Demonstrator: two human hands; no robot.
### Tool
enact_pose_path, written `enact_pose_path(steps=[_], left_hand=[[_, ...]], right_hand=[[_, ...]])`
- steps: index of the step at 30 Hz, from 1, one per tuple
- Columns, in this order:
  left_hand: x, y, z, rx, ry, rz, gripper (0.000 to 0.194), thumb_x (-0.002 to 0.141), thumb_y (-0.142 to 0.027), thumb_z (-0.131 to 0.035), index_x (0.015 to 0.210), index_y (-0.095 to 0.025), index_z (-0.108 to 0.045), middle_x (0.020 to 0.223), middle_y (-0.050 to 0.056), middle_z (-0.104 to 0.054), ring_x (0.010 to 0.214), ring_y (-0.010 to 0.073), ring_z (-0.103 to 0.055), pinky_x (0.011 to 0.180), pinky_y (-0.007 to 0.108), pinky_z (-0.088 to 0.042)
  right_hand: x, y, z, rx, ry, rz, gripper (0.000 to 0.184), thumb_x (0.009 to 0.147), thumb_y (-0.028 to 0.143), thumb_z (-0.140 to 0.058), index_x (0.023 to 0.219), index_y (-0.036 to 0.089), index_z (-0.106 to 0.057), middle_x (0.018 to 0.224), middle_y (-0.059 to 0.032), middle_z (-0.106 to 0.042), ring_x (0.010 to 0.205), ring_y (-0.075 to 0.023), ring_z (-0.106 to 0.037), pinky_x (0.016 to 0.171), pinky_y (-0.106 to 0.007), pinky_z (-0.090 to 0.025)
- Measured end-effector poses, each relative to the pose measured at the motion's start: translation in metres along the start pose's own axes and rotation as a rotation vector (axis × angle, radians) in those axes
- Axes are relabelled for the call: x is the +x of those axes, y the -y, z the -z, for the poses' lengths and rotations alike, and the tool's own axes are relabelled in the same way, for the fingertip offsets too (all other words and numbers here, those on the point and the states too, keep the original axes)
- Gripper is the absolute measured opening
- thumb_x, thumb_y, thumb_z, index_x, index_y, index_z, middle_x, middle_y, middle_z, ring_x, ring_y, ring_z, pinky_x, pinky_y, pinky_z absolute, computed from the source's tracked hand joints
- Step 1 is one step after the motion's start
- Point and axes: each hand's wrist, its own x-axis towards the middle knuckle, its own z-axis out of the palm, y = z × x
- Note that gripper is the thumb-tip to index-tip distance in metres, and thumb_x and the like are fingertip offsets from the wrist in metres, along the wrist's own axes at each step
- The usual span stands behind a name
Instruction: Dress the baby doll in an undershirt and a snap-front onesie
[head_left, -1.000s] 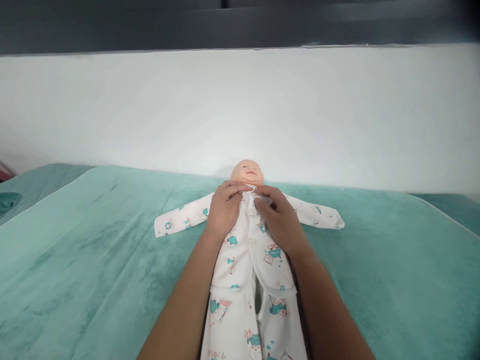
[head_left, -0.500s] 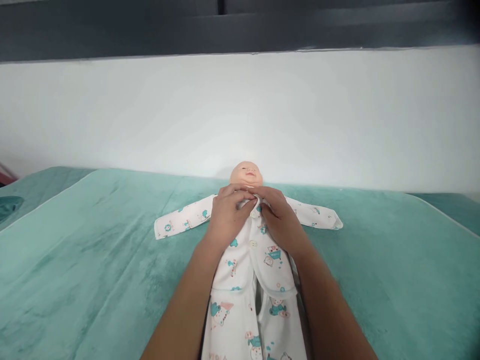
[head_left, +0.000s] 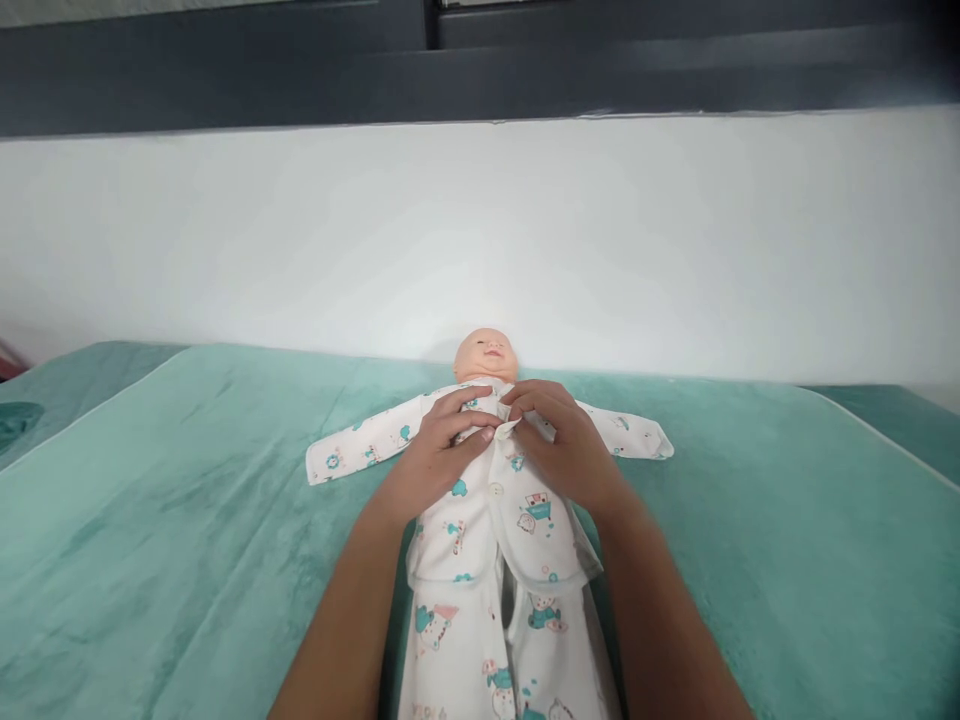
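Note:
A baby doll (head_left: 487,354) lies face up, wearing a white printed shirt (head_left: 451,545) over matching pants (head_left: 450,660). My right hand (head_left: 559,435) pinches the shirt's front edge at the upper chest and lifts it a little. On the other side of the opening, my left hand (head_left: 450,450) rests on the shirt, its thumb and fingertips closed at the placket. Below the hands a button (head_left: 496,489) shows on the shirt front. The doll's sleeves spread out to both sides.
A green plush cover (head_left: 202,530) lies under the doll. Behind its head rises a white wall (head_left: 480,230), with a dark frame (head_left: 225,70) along the top. A red item (head_left: 10,364) shows at the far left edge.
Both hands have moved down from the doll's collar to the upper chest, baring the neckline. The right hand now raises the shirt edge. The camera view has tilted slightly up.

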Motion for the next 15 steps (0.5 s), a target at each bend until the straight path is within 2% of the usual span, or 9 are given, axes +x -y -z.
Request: enact_pose_path(steps=[4,6,10,15], left_hand=[[-0.001,0.000,-0.002,-0.011,-0.041,0.009,0.021,0.089,-0.045,-0.056,0.100,-0.034,-0.070,0.147,-0.004,-0.044,0.138,0.0239,-0.037,0.107,0.037,-0.039],[-0.001,-0.002,-0.003,-0.024,-0.066,0.026,0.017,0.088,-0.042,-0.058,0.094,-0.032,-0.070,0.145,-0.005,-0.046,0.136,0.0249,-0.039,0.100,0.037,-0.043],[0.001,-0.006,-0.005,-0.065,-0.099,0.045,0.010,0.085,-0.034,-0.062,0.083,-0.027,-0.068,0.142,-0.004,-0.050,0.128,0.0266,-0.048,0.087,0.036,-0.048],[0.002,-0.003,-0.005,-0.101,-0.112,0.042,0.008,0.083,-0.030,-0.063,0.077,-0.024,-0.065,0.140,-0.003,-0.053,0.126,0.0257,-0.049,0.085,0.034,-0.045]], right_hand=[[0.000,0.005,0.003,0.067,0.028,0.030,0.021,0.077,0.004,-0.049,0.082,0.024,-0.054,0.108,-0.0028,-0.063,0.115,-0.0208,-0.052,0.099,-0.039,-0.041],[0.000,0.008,0.002,0.078,0.050,0.028,0.021,0.077,0.004,-0.048,0.082,0.024,-0.053,0.102,-0.0024,-0.063,0.108,-0.0204,-0.054,0.094,-0.038,-0.043],[-0.001,0.013,-0.002,0.029,0.075,-0.078,0.018,0.079,0.007,-0.046,0.081,0.024,-0.052,0.086,-0.0006,-0.057,0.085,-0.0184,-0.052,0.076,-0.034,-0.043],[-0.002,0.014,-0.001,0.076,0.101,-0.172,0.010,0.083,0.017,-0.052,0.086,0.025,-0.057,0.091,-0.0004,-0.055,0.084,-0.0172,-0.051,0.072,-0.033,-0.041]])
